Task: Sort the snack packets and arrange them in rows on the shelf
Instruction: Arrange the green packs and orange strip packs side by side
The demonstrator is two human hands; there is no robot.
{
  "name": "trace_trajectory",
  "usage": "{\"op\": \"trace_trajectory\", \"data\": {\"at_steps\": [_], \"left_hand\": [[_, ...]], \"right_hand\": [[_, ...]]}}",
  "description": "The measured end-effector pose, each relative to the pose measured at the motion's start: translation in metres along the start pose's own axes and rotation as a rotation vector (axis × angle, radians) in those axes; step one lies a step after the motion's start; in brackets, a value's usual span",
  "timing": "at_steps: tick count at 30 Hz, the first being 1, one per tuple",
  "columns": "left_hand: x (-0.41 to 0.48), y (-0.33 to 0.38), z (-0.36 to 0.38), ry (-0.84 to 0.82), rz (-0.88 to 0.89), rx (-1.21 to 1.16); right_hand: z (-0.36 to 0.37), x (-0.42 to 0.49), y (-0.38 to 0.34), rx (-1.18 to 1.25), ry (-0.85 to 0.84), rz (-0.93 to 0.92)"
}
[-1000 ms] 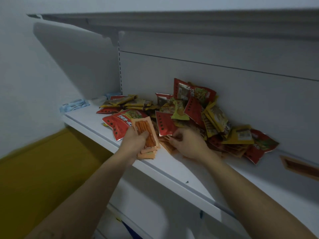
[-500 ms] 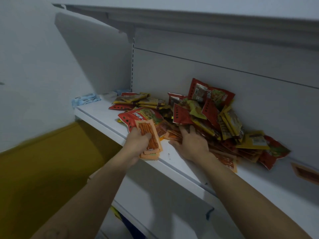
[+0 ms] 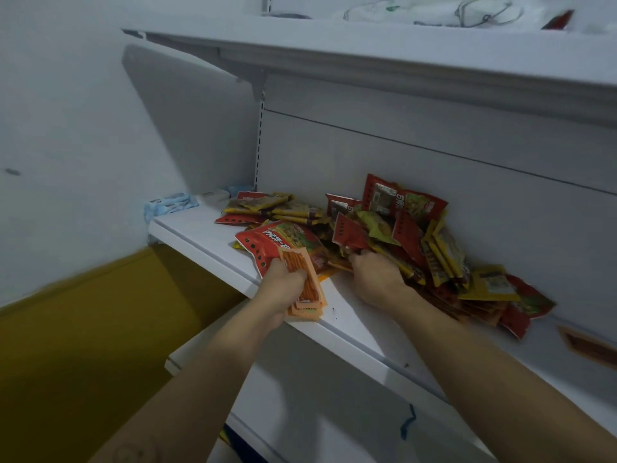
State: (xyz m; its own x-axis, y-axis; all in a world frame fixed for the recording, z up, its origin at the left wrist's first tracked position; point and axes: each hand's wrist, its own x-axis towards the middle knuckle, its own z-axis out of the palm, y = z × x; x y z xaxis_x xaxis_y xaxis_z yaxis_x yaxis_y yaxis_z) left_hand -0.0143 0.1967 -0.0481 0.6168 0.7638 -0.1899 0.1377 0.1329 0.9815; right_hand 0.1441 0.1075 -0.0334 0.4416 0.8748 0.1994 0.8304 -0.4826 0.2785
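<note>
A jumbled heap of red and yellow snack packets (image 3: 414, 235) lies on the white shelf (image 3: 200, 235) against its back panel. My left hand (image 3: 283, 289) grips a small stack of orange packets (image 3: 307, 295) at the shelf's front edge. Just behind that stack lies a large red packet (image 3: 270, 242). My right hand (image 3: 377, 279) reaches into the front of the heap; its fingertips are buried among the packets, so what they hold is hidden. A few yellow and red packets (image 3: 267, 208) lie flat to the left of the heap.
A blue-and-white pack (image 3: 170, 203) sits at the shelf's left end by the wall. An upper shelf (image 3: 400, 58) overhangs the heap. An orange packet (image 3: 587, 345) lies alone at far right. Below is a lower shelf (image 3: 187, 352) and a yellow floor.
My right hand has pushed deeper into the heap from its front. My left hand keeps its grip on the orange stack. The camera has moved closer and tilted up.
</note>
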Motion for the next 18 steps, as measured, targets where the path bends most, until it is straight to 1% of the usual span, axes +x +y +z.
{"op": "trace_trajectory", "data": {"at_steps": [4, 7, 9, 12, 13, 15, 17, 18], "left_hand": [[0.001, 0.003, 0.004, -0.024, -0.038, -0.032], [0.000, 0.003, 0.013, -0.045, -0.087, -0.088], [0.000, 0.004, 0.021, -0.057, -0.093, -0.119], [-0.002, 0.006, 0.036, -0.066, -0.080, -0.198], [-0.004, 0.008, 0.041, -0.093, -0.089, -0.246], [-0.007, 0.013, 0.048, -0.224, -0.126, -0.403], [-0.006, 0.016, 0.053, -0.352, -0.124, -0.564], [-0.005, 0.016, 0.054, -0.362, -0.101, -0.589]], "right_hand": [[-0.011, -0.004, 0.015, 0.110, 0.056, 0.053], [-0.021, -0.010, 0.024, 0.336, 0.158, 0.112], [-0.029, -0.013, 0.027, 0.419, 0.254, 0.158], [-0.038, -0.018, 0.022, 0.550, 0.296, 0.204], [-0.040, -0.020, 0.017, 0.583, 0.302, 0.208], [-0.042, -0.025, 0.005, 0.602, 0.325, 0.190], [-0.039, -0.030, -0.008, 0.554, 0.303, 0.133], [-0.038, -0.032, -0.013, 0.534, 0.273, 0.103]]}}
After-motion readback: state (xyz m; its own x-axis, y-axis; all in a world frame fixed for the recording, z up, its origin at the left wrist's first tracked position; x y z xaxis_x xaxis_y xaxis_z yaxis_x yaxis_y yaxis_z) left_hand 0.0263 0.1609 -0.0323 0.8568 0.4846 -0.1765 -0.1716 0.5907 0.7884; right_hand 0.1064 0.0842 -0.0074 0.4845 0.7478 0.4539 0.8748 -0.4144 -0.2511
